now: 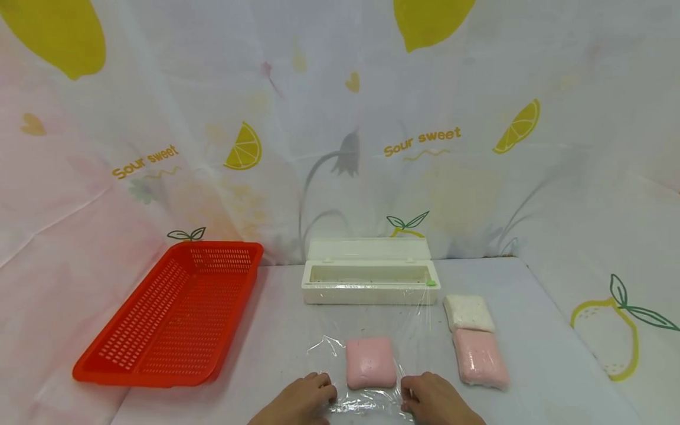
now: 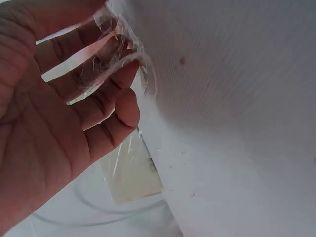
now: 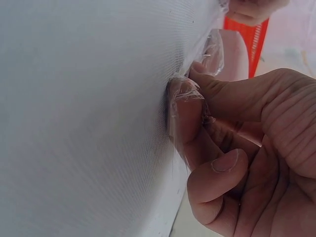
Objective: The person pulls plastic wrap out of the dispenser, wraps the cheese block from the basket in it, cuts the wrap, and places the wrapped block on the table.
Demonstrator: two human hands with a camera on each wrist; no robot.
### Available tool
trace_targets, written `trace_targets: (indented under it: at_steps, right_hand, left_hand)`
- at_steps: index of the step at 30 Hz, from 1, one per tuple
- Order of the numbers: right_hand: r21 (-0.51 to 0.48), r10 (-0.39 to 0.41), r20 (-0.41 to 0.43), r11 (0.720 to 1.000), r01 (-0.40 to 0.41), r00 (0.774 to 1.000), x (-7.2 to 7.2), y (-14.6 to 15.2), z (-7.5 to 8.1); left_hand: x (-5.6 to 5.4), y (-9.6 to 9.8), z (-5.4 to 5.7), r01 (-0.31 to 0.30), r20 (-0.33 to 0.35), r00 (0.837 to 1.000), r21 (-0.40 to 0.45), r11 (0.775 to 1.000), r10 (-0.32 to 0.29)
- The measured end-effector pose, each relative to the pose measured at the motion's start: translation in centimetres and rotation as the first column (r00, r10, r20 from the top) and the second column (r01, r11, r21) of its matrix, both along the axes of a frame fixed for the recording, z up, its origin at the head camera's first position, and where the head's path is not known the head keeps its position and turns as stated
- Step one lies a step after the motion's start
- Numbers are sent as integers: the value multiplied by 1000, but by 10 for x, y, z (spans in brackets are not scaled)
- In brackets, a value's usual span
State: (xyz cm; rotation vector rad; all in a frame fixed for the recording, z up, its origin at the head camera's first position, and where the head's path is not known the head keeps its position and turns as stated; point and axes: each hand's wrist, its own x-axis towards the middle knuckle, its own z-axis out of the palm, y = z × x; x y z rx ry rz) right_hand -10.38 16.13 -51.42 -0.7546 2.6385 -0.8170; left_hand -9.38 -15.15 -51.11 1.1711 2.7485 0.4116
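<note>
A sheet of clear plastic wrap (image 1: 366, 406) stretches toward me from a long white dispenser box (image 1: 372, 295) with its lid up. On the wrap lies a pink pillow-shaped block (image 1: 370, 363) of unclear material. My left hand (image 1: 300, 396) holds the near left part of the wrap, just left of the block; in the left wrist view crumpled film hangs among the curled fingers (image 2: 111, 133). At the near right my right hand (image 1: 438, 396) pinches the wrap between thumb and index finger, as the right wrist view shows film (image 3: 185, 91) bunched over the fingertip.
A red perforated basket (image 1: 225, 348) stands on the left of the white table (image 1: 552, 366). At the right, a white block (image 1: 469, 313) and a film-wrapped pink block (image 1: 480, 357) lie touching. A small green piece (image 1: 431, 283) sits on the box's right end. Lemon-printed cloth (image 1: 340, 118) hangs behind.
</note>
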Motion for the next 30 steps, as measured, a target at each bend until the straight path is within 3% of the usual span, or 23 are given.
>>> trace_targets:
  at_steps: [4, 9, 12, 16, 18, 21, 25, 27, 30]
  right_hand:
    - [-16, 11, 1, 1000, -11, 1000, 0, 2, -1]
    - [-25, 52, -20, 998, -52, 998, 1, 4, -2]
    - [-24, 76, -83, 997, -79, 994, 2, 6, -2]
    - [-50, 112, -196, 991, -124, 974, 5, 11, 0]
    - [-78, 133, -247, 985, -157, 960, 5, 14, 3]
    - [-131, 157, -307, 970, -205, 939, 6, 19, 5]
    - [-173, 150, -422, 955, -241, 894, 6, 24, 6]
    - [-203, 149, -441, 944, -260, 885, 6, 26, 7]
    - [-225, 168, -455, 929, -295, 874, 7, 31, 9]
  left_hand:
    - [3, 3, -1, -79, 135, 988, 21, 997, 76]
    - [5, 2, -3, -161, 184, 972, 51, 986, 150]
    - [7, -4, -3, -152, 118, 983, 108, 982, 140]
    - [8, -12, -2, -66, -33, 997, 222, 973, 75]
    - [9, -15, -1, -32, -65, 997, 264, 964, 51]
    - [10, -18, 2, -40, -9, 999, 304, 952, 45]
    - [11, -18, 7, -83, 63, 996, 340, 937, 65]
    - [12, -19, 9, -98, 87, 994, 359, 928, 72]
    - [10, -19, 12, -133, 191, 980, 385, 913, 63]
